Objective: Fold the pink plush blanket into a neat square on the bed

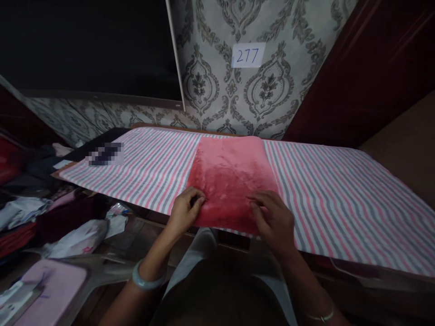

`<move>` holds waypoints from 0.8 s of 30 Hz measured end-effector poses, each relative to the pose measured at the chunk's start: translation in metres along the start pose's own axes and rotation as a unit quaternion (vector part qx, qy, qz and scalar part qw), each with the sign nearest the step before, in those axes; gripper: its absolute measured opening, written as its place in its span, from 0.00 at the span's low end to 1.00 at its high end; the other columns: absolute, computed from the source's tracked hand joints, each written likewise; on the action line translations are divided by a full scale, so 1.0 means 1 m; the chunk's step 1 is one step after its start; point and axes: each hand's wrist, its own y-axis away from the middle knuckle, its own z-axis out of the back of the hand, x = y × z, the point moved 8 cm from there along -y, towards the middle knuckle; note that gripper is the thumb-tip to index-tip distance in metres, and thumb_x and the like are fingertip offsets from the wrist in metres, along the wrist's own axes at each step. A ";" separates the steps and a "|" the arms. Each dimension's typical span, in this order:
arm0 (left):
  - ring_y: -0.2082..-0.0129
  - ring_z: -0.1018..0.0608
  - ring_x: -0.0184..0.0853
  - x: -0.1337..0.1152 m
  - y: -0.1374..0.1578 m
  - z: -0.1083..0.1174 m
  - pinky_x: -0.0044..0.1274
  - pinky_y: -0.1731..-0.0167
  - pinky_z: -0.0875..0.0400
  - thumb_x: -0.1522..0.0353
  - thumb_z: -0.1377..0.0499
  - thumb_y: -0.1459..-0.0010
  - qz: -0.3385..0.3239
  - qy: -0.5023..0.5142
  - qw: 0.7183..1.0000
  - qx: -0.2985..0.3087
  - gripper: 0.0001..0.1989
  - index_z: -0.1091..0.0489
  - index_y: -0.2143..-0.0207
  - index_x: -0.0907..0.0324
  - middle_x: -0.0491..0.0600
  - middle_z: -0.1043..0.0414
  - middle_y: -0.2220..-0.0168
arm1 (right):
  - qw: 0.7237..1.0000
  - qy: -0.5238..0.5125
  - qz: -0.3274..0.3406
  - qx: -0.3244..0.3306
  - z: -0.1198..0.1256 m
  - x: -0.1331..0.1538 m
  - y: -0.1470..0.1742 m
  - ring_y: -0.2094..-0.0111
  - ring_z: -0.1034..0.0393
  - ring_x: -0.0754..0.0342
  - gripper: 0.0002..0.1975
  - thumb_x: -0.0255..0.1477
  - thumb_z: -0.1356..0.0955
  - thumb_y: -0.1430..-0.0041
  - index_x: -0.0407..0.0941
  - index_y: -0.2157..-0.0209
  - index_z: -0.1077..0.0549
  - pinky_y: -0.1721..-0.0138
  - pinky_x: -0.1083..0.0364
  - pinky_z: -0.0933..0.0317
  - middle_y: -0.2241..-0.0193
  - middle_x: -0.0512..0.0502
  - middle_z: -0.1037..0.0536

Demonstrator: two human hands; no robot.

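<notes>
A red plush cloth [231, 176], folded into a rough rectangle, lies flat on a striped pink, grey and white cover [154, 165]. Its far part looks lighter pink, its near part deeper red. At the near left edge of the cloth, my left hand [185, 210] is closed, thumb and fingertips pinching the fabric. My right hand [277, 222] sits over the near right part, with its fingers curled and the thumb close to the index fingertip on the cloth. The near right corner is partly hidden behind that hand.
A dark blurred-out object [105, 154] rests at the cover's left end. A large black screen [88, 50] hangs on the patterned wall, beside a paper marked 277 [248, 55]. Left and below are piled clothes, a white bag [79, 237] and a pink-topped seat [54, 290].
</notes>
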 end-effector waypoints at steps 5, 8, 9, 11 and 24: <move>0.67 0.25 0.34 -0.012 -0.001 0.002 0.25 0.65 0.32 0.72 0.46 0.39 -0.026 -0.071 0.997 -0.009 0.06 0.31 0.69 0.58 0.47 0.28 0.69 | 0.984 -0.048 -0.033 0.166 -0.068 0.013 -0.026 0.64 0.28 0.52 0.10 0.22 0.34 0.41 0.46 0.60 0.24 0.60 0.52 0.34 0.65 0.46 0.21; 0.67 0.26 0.35 -0.015 -0.001 0.000 0.25 0.66 0.33 0.73 0.46 0.39 -0.034 -0.102 0.994 0.000 0.06 0.31 0.68 0.58 0.47 0.29 0.69 | 0.972 -0.012 -0.067 0.223 -0.101 0.005 -0.024 0.61 0.28 0.51 0.10 0.21 0.32 0.44 0.45 0.60 0.24 0.58 0.52 0.35 0.62 0.45 0.21; 0.67 0.26 0.35 -0.016 -0.001 -0.001 0.25 0.66 0.33 0.73 0.46 0.39 -0.033 -0.106 0.994 0.005 0.06 0.32 0.68 0.57 0.47 0.29 0.69 | 0.969 -0.003 -0.071 0.235 -0.107 0.004 -0.023 0.61 0.28 0.51 0.08 0.21 0.31 0.44 0.45 0.62 0.24 0.58 0.52 0.36 0.63 0.45 0.21; 0.66 0.26 0.35 -0.016 -0.001 -0.003 0.26 0.65 0.33 0.73 0.46 0.38 -0.029 -0.103 0.994 0.015 0.06 0.32 0.68 0.57 0.48 0.30 0.68 | 0.966 0.006 -0.068 0.250 -0.115 0.003 -0.020 0.63 0.29 0.52 0.06 0.22 0.32 0.44 0.45 0.66 0.24 0.61 0.53 0.37 0.65 0.46 0.22; 0.64 0.25 0.35 0.005 0.001 -0.012 0.26 0.62 0.32 0.73 0.44 0.42 0.019 0.003 0.999 0.027 0.06 0.27 0.65 0.58 0.47 0.28 0.68 | 0.974 -0.079 -0.103 0.183 -0.110 -0.010 -0.015 0.69 0.31 0.53 0.07 0.21 0.34 0.45 0.46 0.71 0.26 0.65 0.55 0.38 0.72 0.50 0.23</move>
